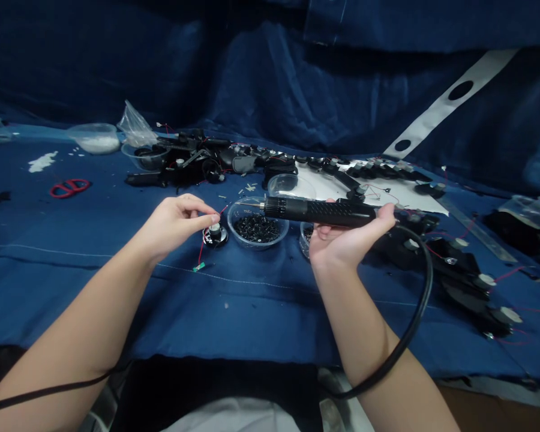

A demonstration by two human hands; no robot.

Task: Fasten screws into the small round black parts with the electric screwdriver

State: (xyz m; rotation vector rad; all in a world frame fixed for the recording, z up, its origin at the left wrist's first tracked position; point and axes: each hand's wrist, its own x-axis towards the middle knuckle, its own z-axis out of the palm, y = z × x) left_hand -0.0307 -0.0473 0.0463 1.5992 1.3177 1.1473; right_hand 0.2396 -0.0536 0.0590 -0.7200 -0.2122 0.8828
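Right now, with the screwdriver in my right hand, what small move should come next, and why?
I'd probably tilt the screwdriver so its bit points down toward the bowl. Your right hand holds it nearly level, so the bit points leftward near the bowl's far rim rather than at the small black pieces inside.

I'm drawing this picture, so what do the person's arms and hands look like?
The left hand and right hand wear no gloves. No sleeve or watch shows on the left forearm or right forearm, and both widen toward the elbow. A thin black cord crosses the left one, a thicker black cable the right. I see no markings.
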